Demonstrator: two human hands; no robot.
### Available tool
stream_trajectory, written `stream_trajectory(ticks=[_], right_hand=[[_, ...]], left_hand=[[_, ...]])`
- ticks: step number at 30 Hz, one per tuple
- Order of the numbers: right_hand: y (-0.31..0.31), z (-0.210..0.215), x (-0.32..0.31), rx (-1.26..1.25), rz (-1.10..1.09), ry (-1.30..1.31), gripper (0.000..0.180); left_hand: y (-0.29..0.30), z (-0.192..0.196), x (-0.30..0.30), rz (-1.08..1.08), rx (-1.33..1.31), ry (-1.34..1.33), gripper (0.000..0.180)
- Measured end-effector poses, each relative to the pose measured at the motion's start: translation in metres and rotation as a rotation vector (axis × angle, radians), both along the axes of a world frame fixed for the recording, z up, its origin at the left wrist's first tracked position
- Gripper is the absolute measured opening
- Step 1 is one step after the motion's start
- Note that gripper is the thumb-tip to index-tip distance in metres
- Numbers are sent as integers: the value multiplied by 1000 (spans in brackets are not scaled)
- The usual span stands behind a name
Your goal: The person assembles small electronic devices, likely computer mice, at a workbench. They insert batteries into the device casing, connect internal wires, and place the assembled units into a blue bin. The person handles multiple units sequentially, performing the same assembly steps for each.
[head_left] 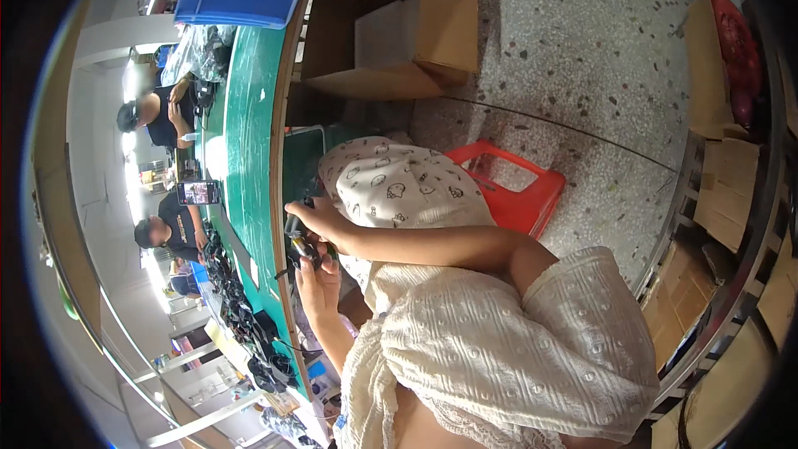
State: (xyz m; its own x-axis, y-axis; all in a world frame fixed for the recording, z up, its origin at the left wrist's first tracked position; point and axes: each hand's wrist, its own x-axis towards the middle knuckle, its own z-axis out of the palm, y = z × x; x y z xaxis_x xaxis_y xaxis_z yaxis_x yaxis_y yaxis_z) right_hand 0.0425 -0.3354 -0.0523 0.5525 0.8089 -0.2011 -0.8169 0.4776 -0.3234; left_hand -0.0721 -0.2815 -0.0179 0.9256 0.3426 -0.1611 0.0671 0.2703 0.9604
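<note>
Both hands, left hand and right hand, clasp a small black part beside the green table.

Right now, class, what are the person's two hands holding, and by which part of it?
Both hands meet on a small dark part at the green table edge. The right hand grips its top, the left hand its underside. What the part is cannot be told.

We see bright daylight glare blowing out left side; floor evenly lit, soft shadows. Heavy fisheye bend, black vignette at rim, slight blur throughout.
</note>
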Motion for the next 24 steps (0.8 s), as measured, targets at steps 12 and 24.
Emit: stream_trajectory(ticks=[12, 24], right_hand=[[-12, -3, 3, 30, 95, 84, 34], [-34, -4, 7, -6, 102, 163, 35]], left_hand=[[-10, -3, 4, 31, -421, -66, 42], [-19, -11, 14, -17, -715, -92, 44]])
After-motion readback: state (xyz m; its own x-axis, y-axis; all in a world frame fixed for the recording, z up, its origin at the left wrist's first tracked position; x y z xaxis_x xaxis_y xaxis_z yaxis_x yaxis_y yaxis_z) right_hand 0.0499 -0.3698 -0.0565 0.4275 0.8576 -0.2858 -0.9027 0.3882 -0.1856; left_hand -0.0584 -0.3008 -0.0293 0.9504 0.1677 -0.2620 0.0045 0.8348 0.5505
